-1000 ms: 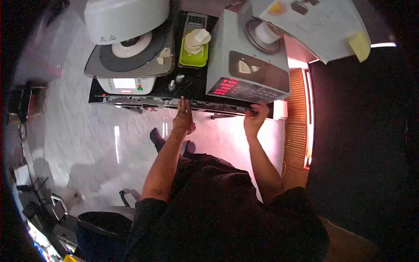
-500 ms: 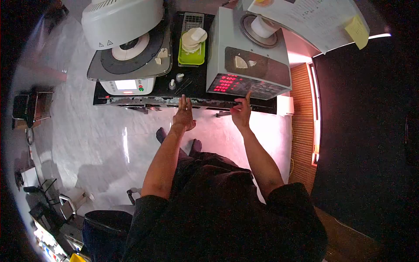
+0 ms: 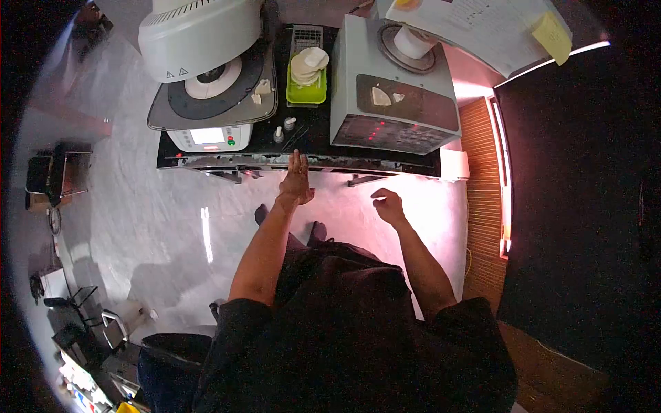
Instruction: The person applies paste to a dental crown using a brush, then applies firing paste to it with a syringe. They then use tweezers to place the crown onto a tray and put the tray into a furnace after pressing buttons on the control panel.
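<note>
My left hand (image 3: 297,180) rests its outstretched fingertips at the front edge of the black table (image 3: 323,148), holding nothing. Beyond those fingers lie thin dark tools (image 3: 296,137) and two small bottles (image 3: 279,134). My right hand (image 3: 390,207) hangs in the air in front of the table, below the grey box machine (image 3: 399,131) and apart from it. Its fingers are curled, and whether anything is between them is too small to tell. Red lights show on the machine's dark front panel. Pale round discs (image 3: 309,65) are piled on a green tray (image 3: 307,91).
At the left of the table stands a white machine (image 3: 200,41) with a raised domed head and a lit screen. Papers with a yellow note (image 3: 553,40) hang at upper right. A chair (image 3: 172,347) is at my left side, and a slatted wooden panel (image 3: 482,172) at right.
My right hand has drawn back from the grey machine's front panel, its raised finger now curled. Fewer red digits are lit there. My left hand stays at the table edge.
</note>
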### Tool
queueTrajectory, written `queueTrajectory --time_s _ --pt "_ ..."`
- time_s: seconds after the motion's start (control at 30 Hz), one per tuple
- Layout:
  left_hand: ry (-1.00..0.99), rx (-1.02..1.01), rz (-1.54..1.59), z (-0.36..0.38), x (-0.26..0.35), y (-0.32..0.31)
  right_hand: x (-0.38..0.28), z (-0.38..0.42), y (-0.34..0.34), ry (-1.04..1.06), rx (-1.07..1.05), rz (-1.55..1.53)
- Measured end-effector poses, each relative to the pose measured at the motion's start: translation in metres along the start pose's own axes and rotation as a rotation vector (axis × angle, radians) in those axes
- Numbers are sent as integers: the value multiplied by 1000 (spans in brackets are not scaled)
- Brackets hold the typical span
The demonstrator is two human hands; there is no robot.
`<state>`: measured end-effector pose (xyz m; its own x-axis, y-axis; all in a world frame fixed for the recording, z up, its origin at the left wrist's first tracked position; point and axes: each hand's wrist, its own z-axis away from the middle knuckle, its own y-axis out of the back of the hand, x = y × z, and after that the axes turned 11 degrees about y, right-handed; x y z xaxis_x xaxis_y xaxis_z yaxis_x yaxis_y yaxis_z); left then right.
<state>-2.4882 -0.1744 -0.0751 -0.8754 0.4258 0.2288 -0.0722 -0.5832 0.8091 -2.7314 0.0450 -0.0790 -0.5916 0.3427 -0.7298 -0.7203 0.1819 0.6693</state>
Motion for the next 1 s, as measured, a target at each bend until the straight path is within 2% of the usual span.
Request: queueTrajectory --time_s 0.1,0.2,0.27,0.33,0.4,0.47,0.53,0.57,0.67,0.7,0.8,0.83,0.93,1.0 --pt "-107 276 136 5 -16 -21 23 17 -5 27 -89 -40" --pt "-238 351 505 23 -46 -38 71 35 -14 -25 -36 -101" --pt "16 264 699 65 -60 -39 89 51 -16 -60 91 -137" --pt "-34 279 860 84 -112 -85 119 69 -26 -26 182 -243" --pt "249 261 1010 131 -132 -87 109 78 -26 -391 175 -261" --pt "462 247 959 166 -153 -81 112 89 -38 -462 242 -443" --pt "514 382 776 185 -172 -88 210 105 -97 -80 176 -240" --pt "532 443 685 189 -179 -86 154 104 -80 -542 222 -705" --pt "520 438 641 190 -177 -70 113 94 -95 -393 145 -744" --pt "518 410 639 189 -171 -60 105 86 -106 -382 104 -608" --pt "379 399 597 176 -177 -50 80 61 -123 -374 90 -804" --pt "366 370 580 173 -184 -47 51 50 -120 -341 46 -486" --pt "321 277 519 165 -213 -34 31 34 -138 -232 102 -482" --pt "345 219 521 162 -241 -28 17 28 -150 -308 118 -503"
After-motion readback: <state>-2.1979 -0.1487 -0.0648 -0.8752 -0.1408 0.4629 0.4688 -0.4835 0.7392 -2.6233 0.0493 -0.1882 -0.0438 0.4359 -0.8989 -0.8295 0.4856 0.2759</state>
